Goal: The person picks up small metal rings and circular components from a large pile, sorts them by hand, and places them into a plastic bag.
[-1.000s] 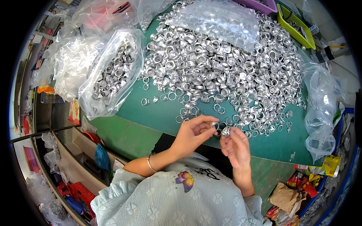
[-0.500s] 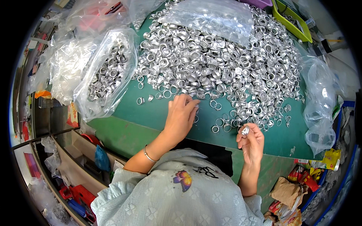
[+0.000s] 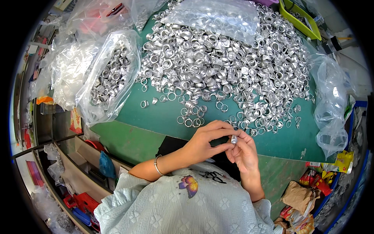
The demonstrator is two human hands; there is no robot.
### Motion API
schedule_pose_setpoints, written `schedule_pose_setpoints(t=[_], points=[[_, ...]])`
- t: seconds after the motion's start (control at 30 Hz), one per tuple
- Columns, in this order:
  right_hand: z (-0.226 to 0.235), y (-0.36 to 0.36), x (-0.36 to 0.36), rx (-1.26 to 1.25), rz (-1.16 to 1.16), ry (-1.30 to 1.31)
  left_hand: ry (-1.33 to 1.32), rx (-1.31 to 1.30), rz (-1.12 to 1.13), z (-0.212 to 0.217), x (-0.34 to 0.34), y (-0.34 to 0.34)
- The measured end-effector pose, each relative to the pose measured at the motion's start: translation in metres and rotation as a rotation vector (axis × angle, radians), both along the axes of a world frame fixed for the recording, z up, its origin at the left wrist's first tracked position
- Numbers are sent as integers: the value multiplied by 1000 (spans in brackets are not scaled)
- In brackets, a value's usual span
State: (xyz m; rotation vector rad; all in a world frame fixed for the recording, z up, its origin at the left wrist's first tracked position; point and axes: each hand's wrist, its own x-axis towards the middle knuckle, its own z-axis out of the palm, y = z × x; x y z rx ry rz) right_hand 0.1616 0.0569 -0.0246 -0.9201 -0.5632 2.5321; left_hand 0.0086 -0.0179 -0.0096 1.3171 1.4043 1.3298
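Observation:
Just in front of the table's near edge, my two hands have met around a silver-coloured metal ring. My left hand reaches across from the left, its thumb and fingers pinched at the ring. My right hand is curled about the ring from the other side; its fingers partly hide one another. Beyond the hands a small cluster of rings lies on the green tabletop. Behind it spreads a big heap of similar rings.
A clear plastic bag with rings inside lies left of the heap. Another plastic sheet covers the heap's far part. Crumpled clear plastic hangs at the right edge. A yellow-green basket stands far right. Drawers sit lower left.
My left hand has left the small cluster of rings and moved right and nearer to meet my right hand at the ring. My right hand has shifted slightly left and nearer.

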Motion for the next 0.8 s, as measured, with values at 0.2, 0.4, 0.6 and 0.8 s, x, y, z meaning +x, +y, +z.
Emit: schedule_pose_setpoints(t=[0.2, 0.4, 0.6, 0.8], points=[[8, 0, -1, 107, 57, -82, -89, -30, -3, 1, -3, -4], [-3, 11, 2, 573, -86, -363, -221, -75, 161, -11, -5, -14], [-7, 42, -31, 1573, -127, -875, 108, -199, 207, -12, -6, -19], [8, 37, -15, 1757, 19, -844, 48, -211, 195, -19, -1, -24]])
